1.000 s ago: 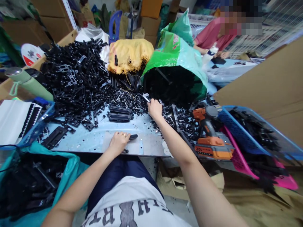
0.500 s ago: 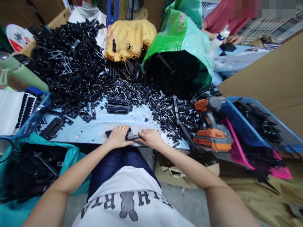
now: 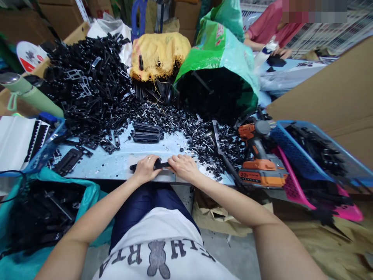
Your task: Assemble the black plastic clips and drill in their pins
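Note:
At the table's front edge, my left hand [image 3: 145,168] is closed around a long black plastic part [image 3: 162,165]. The fingers of my right hand [image 3: 183,166] grip the right end of the same part. Its narrow middle shows between the two hands; the rest is covered by my fingers. A dark tip sticks out to the left of my left hand. Just beyond my hands lies a small stack of black plastic parts [image 3: 147,133]. Loose black pieces with metal pins [image 3: 204,144] spread to the right of it.
A heap of black parts [image 3: 87,85] rises at the back left. A green sack [image 3: 215,50] gapes at the back. An orange cordless drill [image 3: 256,155] and a blue basket [image 3: 320,167] stand right. A teal bag [image 3: 93,194] hangs front left. Beyond, a person's sleeve [image 3: 264,27] shows.
The black part has turned between my hands and now shows a narrow dark side. My right hand has shifted slightly up and left. The whole view has tilted a little.

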Tool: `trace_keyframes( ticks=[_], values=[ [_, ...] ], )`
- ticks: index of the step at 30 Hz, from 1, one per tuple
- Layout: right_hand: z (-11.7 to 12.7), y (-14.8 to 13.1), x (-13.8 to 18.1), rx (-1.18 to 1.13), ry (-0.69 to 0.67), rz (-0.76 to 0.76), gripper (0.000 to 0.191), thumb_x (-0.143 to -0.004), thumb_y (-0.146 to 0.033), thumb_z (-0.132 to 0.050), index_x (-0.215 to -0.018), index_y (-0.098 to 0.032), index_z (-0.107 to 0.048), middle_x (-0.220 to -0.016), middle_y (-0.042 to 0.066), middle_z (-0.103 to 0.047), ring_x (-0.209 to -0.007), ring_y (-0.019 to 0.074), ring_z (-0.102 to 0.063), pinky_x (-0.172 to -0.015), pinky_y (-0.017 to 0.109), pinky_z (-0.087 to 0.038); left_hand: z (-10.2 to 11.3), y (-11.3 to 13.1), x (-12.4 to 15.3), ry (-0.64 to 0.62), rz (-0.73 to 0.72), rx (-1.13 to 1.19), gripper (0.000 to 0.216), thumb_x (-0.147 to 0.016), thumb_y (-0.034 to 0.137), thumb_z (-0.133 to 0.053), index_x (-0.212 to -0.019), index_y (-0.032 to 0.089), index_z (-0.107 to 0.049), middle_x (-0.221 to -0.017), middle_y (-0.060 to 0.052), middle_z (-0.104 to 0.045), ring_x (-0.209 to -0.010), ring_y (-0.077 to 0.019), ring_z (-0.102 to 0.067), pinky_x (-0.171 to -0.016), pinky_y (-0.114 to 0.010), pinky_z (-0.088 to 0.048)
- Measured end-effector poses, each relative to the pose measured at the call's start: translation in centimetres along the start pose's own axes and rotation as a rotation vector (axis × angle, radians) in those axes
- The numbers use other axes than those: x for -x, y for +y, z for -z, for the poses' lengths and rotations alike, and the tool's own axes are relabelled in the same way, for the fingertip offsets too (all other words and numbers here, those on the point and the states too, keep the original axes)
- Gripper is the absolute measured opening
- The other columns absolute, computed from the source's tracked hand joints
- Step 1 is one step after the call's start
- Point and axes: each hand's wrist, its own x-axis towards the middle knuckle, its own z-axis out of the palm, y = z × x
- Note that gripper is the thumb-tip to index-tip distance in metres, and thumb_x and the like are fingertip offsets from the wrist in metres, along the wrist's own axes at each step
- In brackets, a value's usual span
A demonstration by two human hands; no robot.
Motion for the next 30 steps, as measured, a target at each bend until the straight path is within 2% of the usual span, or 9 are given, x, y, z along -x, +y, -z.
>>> trace_keyframes(
  ticks=[4,8,10,13,16,20,22,25,30],
  values=[
    [-1.3,1.5,-0.6,-0.065,-0.047,-0.002,0.042,-0.092,-0.049,-0.032,-0.092,-0.017,-0.059,-0.091,0.010,-0.062,-0.087,0.0194,-0.053,-0.070,0.029,-0.031,1.1,-1.7,-2.0,-0.016,0.010,0.020,0.040,-0.083,0.037,-0.051,-0.118,0.017,-0.046,-0.112,-0.010,-0.058,-0.104,-0.0238,-0.054,-0.087,-0.037,-0.044],
    [-1.7,3.6,-2.5,-0.028,0.027,-0.333,0.036,-0.092,-0.045,-0.037,-0.104,-0.016,-0.055,-0.101,0.013,-0.060,-0.096,0.0237,-0.051,-0.074,0.031,-0.035,3.7,-7.4,-5.6,0.255,0.484,-0.069,0.030,-0.084,0.011,-0.034,-0.107,0.011,-0.054,-0.103,-0.015,-0.059,-0.100,-0.0246,-0.054,-0.090,-0.041,-0.040],
    [-1.9,4.3,-3.7,-0.003,-0.020,-0.493,0.031,-0.092,-0.036,-0.040,-0.108,-0.013,-0.053,-0.102,0.016,-0.059,-0.096,0.0249,-0.052,-0.072,0.031,-0.038,4.7,-10.0,-6.9,0.224,0.580,-0.084,0.025,-0.078,0.007,-0.039,-0.095,0.008,-0.058,-0.092,-0.017,-0.060,-0.093,-0.0267,-0.055,-0.084,-0.042,-0.042],
    [-2.4,4.6,-4.9,-0.015,-0.119,-0.507,0.024,-0.092,-0.017,-0.033,-0.103,-0.012,-0.054,-0.099,0.014,-0.059,-0.092,0.0227,-0.056,-0.071,0.030,-0.040,5.2,-11.7,-6.8,0.185,0.578,-0.082,0.017,-0.074,0.007,-0.045,-0.080,0.009,-0.061,-0.084,-0.017,-0.059,-0.086,-0.0266,-0.057,-0.079,-0.040,-0.044],
    [-2.9,4.7,-4.4,-0.050,-0.082,-0.499,0.025,-0.092,-0.021,-0.035,-0.108,-0.014,-0.052,-0.104,0.014,-0.056,-0.087,0.0210,-0.058,-0.069,0.028,-0.041,4.9,-10.4,-3.7,0.357,0.511,0.028,0.016,-0.079,0.017,-0.048,-0.083,0.012,-0.062,-0.087,-0.012,-0.060,-0.084,-0.0222,-0.059,-0.079,-0.035,-0.048],
    [-3.5,4.9,-2.9,-0.147,-0.062,-0.414,0.029,-0.088,-0.032,-0.048,-0.111,-0.014,-0.052,-0.103,0.013,-0.057,-0.093,0.0237,-0.057,-0.076,0.029,-0.042,3.3,-6.5,2.5,0.675,0.472,0.418,0.022,-0.081,0.032,-0.054,-0.090,0.014,-0.063,-0.089,-0.005,-0.059,-0.073,-0.0141,-0.062,-0.069,-0.030,-0.054],
    [-3.9,4.9,-2.5,-0.177,-0.077,-0.377,0.024,-0.088,-0.026,-0.047,-0.106,-0.013,-0.056,-0.098,0.013,-0.059,-0.097,0.0240,-0.056,-0.081,0.030,-0.041,2.4,-4.7,4.7,0.715,0.482,0.502,0.021,-0.082,0.032,-0.054,-0.090,0.015,-0.063,-0.088,-0.004,-0.058,-0.071,-0.0127,-0.062,-0.067,-0.029,-0.055],
    [-4.1,4.8,-2.2,-0.231,-0.018,-0.385,0.023,-0.088,-0.022,-0.044,-0.104,-0.013,-0.057,-0.096,0.013,-0.060,-0.094,0.0236,-0.057,-0.082,0.031,-0.042,1.6,-3.3,6.1,0.738,0.453,0.380,0.017,-0.082,0.028,-0.056,-0.089,0.016,-0.065,-0.083,-0.004,-0.060,-0.075,-0.0138,-0.062,-0.068,-0.029,-0.054],
    [-3.6,4.0,-1.9,-0.492,0.307,-0.356,0.022,-0.087,-0.022,-0.042,-0.101,-0.015,-0.058,-0.103,0.012,-0.058,-0.085,0.0191,-0.060,-0.075,0.029,-0.046,2.0,-2.8,6.3,0.700,0.281,0.138,0.012,-0.084,0.022,-0.055,-0.089,0.016,-0.064,-0.085,-0.006,-0.063,-0.082,-0.0153,-0.061,-0.076,-0.030,-0.052]
  ],
)
